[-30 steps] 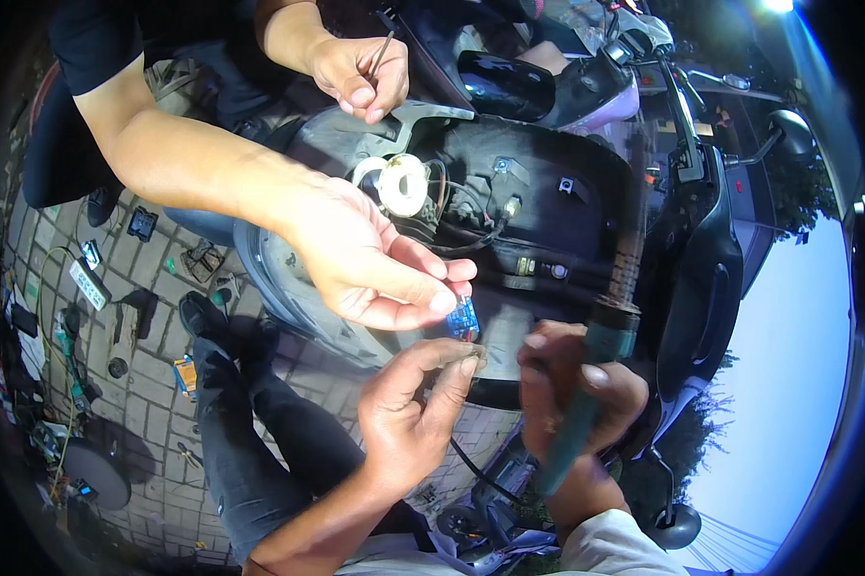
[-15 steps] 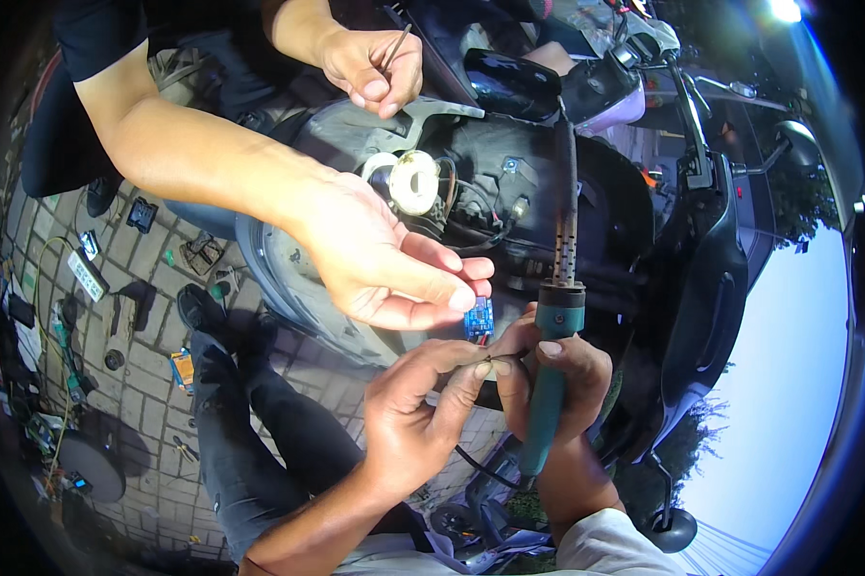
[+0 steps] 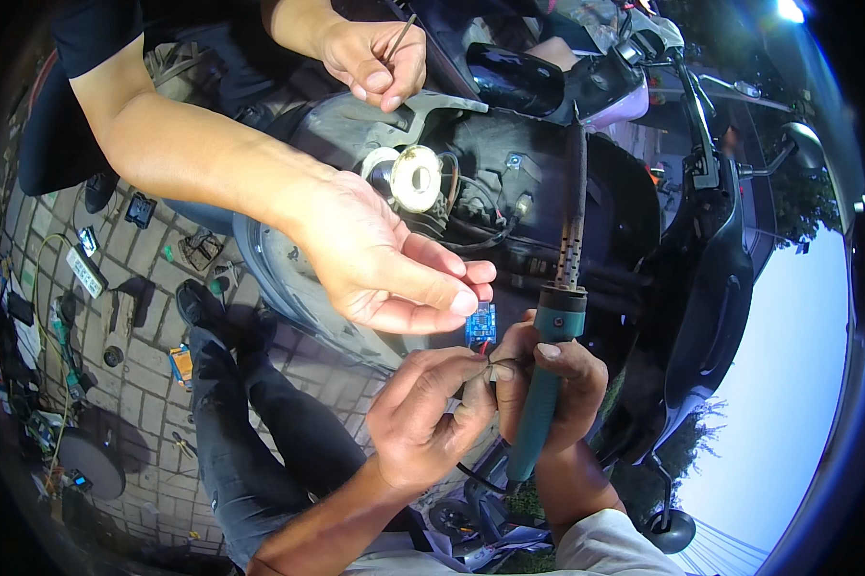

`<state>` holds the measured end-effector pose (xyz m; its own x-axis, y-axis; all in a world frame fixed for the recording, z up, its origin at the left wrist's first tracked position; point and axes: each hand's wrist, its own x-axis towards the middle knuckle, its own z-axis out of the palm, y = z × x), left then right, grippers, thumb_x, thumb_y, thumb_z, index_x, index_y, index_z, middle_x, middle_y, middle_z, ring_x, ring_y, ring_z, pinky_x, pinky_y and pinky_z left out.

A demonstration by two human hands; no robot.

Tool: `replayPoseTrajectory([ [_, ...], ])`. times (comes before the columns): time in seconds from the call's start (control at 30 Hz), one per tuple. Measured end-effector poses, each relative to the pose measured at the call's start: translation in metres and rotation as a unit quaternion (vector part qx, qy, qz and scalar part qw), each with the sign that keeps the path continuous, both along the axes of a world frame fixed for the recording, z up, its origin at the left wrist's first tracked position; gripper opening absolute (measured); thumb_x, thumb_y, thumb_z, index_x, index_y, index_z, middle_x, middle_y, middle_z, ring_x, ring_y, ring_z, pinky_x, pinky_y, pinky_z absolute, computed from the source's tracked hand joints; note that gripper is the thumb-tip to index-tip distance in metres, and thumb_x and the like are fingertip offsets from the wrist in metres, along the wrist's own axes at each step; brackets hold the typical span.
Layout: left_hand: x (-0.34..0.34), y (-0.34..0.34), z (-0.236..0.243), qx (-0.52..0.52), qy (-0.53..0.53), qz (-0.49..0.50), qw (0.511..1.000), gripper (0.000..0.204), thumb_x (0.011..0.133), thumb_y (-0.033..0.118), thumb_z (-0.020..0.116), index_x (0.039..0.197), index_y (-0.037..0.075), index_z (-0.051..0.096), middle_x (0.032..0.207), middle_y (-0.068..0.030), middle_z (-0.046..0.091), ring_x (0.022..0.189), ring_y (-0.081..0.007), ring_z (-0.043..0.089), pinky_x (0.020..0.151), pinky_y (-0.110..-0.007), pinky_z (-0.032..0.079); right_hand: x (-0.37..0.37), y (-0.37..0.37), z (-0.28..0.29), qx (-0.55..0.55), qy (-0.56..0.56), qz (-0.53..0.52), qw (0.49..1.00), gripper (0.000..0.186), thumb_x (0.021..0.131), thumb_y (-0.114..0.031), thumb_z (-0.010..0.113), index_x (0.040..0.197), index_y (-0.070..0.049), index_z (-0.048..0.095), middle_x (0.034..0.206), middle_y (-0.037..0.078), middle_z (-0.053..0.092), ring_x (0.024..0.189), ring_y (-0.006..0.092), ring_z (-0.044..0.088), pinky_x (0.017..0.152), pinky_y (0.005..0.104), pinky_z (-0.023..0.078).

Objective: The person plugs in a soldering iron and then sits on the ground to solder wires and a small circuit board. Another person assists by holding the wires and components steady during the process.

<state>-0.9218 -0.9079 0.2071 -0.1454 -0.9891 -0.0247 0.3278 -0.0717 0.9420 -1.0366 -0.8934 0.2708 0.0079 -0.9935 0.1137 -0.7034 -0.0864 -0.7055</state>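
Observation:
My right hand grips a teal-handled soldering iron upright, its dark perforated barrel pointing up over the open scooter body. My left hand pinches a thin wire end beside it. Just above, another person's hand holds a small blue circuit board at its fingertips, close to my fingers. That person's other hand holds a thin piece of solder wire near the top. A spool of solder rests inside the scooter's open compartment.
A scooter with dark panels, handlebar and mirror fills the right side. On the paved ground at left lie several tools, a power strip and small parts. The other person's dark trouser leg and shoe are below the scooter.
My right hand has raised the soldering iron from low and tilted to upright beside the blue board. My left hand closed its pinch on the wire. The other person's hand stays over the board.

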Motion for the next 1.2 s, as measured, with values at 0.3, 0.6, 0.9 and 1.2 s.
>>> replayPoseTrajectory([
  [0.3,-0.006,0.011,0.000,0.145,0.151,-0.031,0.977,0.009,0.086,0.001,0.059,0.094,-0.003,0.057,0.088,-0.0086,0.061,0.074,-0.0092,0.055,0.065,-0.021,0.045,0.000,-0.001,-0.002,-0.005,0.028,0.004,1.000,0.048,0.078,0.017,0.054,0.116,-0.008,0.042,0.114,0.023,0.050,0.069,0.0158,0.057,0.060,0.0277,0.048],
  [0.6,-0.006,0.014,0.009,0.255,0.249,-0.026,0.934,0.008,0.088,0.002,0.059,0.094,-0.003,0.056,0.087,-0.0037,0.061,0.072,-0.0042,0.051,0.063,-0.019,0.043,0.000,0.001,-0.001,0.016,0.055,-0.010,0.998,0.043,0.079,0.015,0.055,0.113,-0.009,0.042,0.103,0.018,0.051,0.072,0.0164,0.057,0.063,0.0287,0.048],
  [0.9,-0.008,0.018,0.007,0.255,0.221,-0.025,0.941,0.008,0.089,0.002,0.056,0.095,-0.002,0.054,0.088,-0.0043,0.061,0.074,-0.0048,0.052,0.067,-0.019,0.043,-0.001,-0.001,0.001,0.012,0.061,0.002,0.998,0.047,0.079,0.011,0.058,0.118,-0.009,0.040,0.098,0.018,0.054,0.074,0.0176,0.058,0.066,0.0289,0.048],
  [1.2,-0.006,0.010,0.016,0.448,0.253,-0.035,0.857,0.004,0.085,-0.003,0.057,0.088,0.000,0.057,0.079,0.0025,0.056,0.067,-0.0008,0.045,0.059,-0.016,0.036,-0.006,0.001,0.032,-0.066,0.040,-0.109,0.991,0.048,0.083,-0.011,0.066,0.120,-0.015,0.037,0.088,0.017,0.060,0.087,0.0202,0.057,0.078,0.0345,0.044],
])
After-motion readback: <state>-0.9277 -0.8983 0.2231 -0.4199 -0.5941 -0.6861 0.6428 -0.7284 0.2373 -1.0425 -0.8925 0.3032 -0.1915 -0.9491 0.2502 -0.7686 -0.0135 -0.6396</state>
